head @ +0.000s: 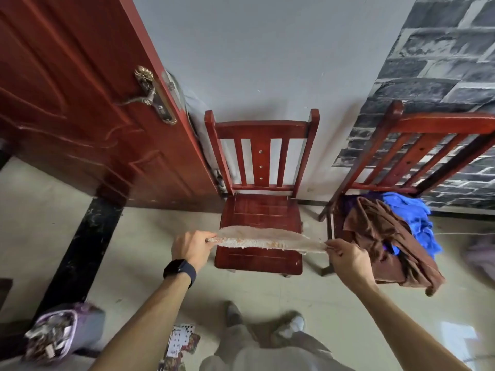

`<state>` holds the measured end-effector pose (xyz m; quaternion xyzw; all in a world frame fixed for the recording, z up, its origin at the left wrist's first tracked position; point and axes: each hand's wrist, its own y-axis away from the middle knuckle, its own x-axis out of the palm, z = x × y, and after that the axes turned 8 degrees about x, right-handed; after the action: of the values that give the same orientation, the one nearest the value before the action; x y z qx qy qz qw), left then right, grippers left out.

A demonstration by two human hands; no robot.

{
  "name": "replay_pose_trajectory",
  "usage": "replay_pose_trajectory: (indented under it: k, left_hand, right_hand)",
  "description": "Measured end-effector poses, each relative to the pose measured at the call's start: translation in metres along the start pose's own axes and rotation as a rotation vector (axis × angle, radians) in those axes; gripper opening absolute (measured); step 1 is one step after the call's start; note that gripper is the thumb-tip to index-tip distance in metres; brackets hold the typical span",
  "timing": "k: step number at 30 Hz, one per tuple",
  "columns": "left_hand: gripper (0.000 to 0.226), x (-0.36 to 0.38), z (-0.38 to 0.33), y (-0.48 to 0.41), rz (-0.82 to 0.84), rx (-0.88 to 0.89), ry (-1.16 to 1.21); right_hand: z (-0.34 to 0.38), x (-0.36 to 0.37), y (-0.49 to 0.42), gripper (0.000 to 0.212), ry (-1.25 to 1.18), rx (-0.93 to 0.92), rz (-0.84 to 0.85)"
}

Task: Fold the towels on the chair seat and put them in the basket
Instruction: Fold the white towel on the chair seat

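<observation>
Early in the task, I judge. The left hand (191, 247) and right hand (345, 258) each have their fingers (207, 241) clamped on one end of a beige towel (262, 239). It is stretched between them just above the seat (259, 210), with no fold showing yet. Right of the right fingers, a brown towel (380, 236) and a blue towel (407, 218) lie heaped on a second chair (439, 124), unfolded. The basket (88, 330) sits below and left of the left fingers; I cannot tell its contents.

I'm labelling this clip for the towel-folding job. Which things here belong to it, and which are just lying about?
Part of the job: pale towel, stretched between left hand and right hand; middle chair; brown towel and blue towel, heaped on the right chair.

Lying about: playing cards on the floor; lilac container; door.
</observation>
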<state>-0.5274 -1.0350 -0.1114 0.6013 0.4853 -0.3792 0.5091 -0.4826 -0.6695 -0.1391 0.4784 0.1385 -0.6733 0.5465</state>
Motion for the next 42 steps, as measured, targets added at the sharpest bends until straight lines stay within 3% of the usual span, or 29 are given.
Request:
replay_pose_trajectory:
  k: [9, 19, 27, 31, 32, 35, 36, 40, 42]
  left_hand:
    - [0.027, 0.019, 0.016, -0.003, 0.100, 0.049, -0.077]
    - [0.028, 0.116, 0.046, -0.174, 0.311, 0.068, -0.157]
    - [0.020, 0.205, 0.064, -0.312, 0.236, -0.060, 0.084]
    - [0.005, 0.247, 0.075, -0.362, 0.216, -0.126, 0.406]
    - [0.012, 0.253, 0.076, -0.368, 0.211, -0.152, 0.497]
    - [0.042, 0.256, 0.062, -0.353, 0.228, -0.195, 0.564]
    - [0.043, 0.259, 0.061, -0.339, 0.244, -0.209, 0.535]
    - [0.013, 0.295, 0.074, -0.259, 0.349, -0.286, 0.395]
    - [0.013, 0.314, 0.079, -0.223, 0.406, -0.334, 0.355]
  right_hand:
    - [-0.011, 0.024, -0.013, 0.013, -0.042, 0.065, 0.049]
    - [0.020, 0.121, -0.151, 0.019, 0.045, 0.203, 0.094]
    - [0.025, 0.202, -0.271, 0.019, -0.089, 0.333, 0.007]
    - [0.019, 0.230, -0.309, 0.024, -0.126, 0.377, -0.043]
    - [0.017, 0.235, -0.314, 0.029, -0.145, 0.391, -0.034]
    - [0.007, 0.249, -0.309, 0.058, -0.163, 0.460, 0.075]
    - [0.000, 0.255, -0.299, 0.064, -0.146, 0.496, 0.121]
    - [-0.042, 0.289, -0.229, 0.058, 0.015, 0.680, 0.244]
    - [-0.064, 0.304, -0.191, 0.055, 0.047, 0.764, 0.291]
